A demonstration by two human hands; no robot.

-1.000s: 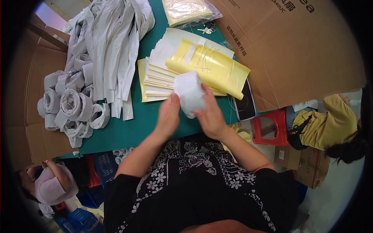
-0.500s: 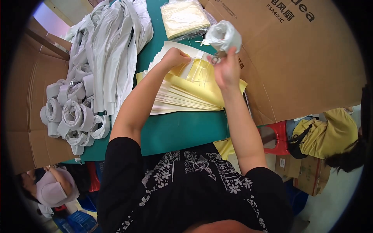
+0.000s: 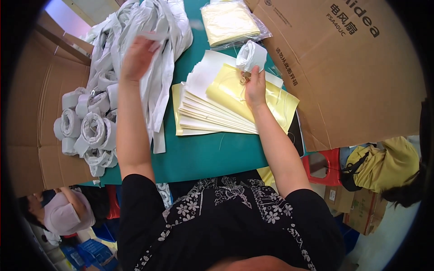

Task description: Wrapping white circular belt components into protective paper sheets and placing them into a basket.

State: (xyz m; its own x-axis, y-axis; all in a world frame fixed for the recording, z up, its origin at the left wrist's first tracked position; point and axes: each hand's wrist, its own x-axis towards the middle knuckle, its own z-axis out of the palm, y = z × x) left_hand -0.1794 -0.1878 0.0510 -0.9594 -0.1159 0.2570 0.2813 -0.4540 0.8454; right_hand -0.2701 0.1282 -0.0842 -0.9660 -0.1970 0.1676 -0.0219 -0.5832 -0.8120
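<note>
My right hand (image 3: 256, 88) grips a rolled white fabric strip (image 3: 253, 56) above the stacked sheets. Small metal scissors (image 3: 245, 77) seem to sit in the same hand, their ring handles poking out beside the thumb. My left hand (image 3: 138, 58) is over the long white fabric strips (image 3: 158, 81) at the far left. Motion smears its fingers, and a pale scrap shows by the fingertips; whether it is held I cannot make out. Beneath my right hand lie fanned white sheets (image 3: 194, 81) with a yellow sheet (image 3: 230, 88) on top.
Several rolled white strips (image 3: 92, 128) are piled at the left against a cardboard wall (image 3: 27, 131). A bagged pale yellow bundle (image 3: 230, 22) lies at the back. A large cardboard box (image 3: 343, 81) borders the green table (image 3: 208, 158) on the right. People sit nearby at both sides.
My left hand has moved from the yellow sheet leftward to over the white strips. My right hand has come slightly down and nearer, still holding the roll. The yellow sheet now lies differently on the stack.
</note>
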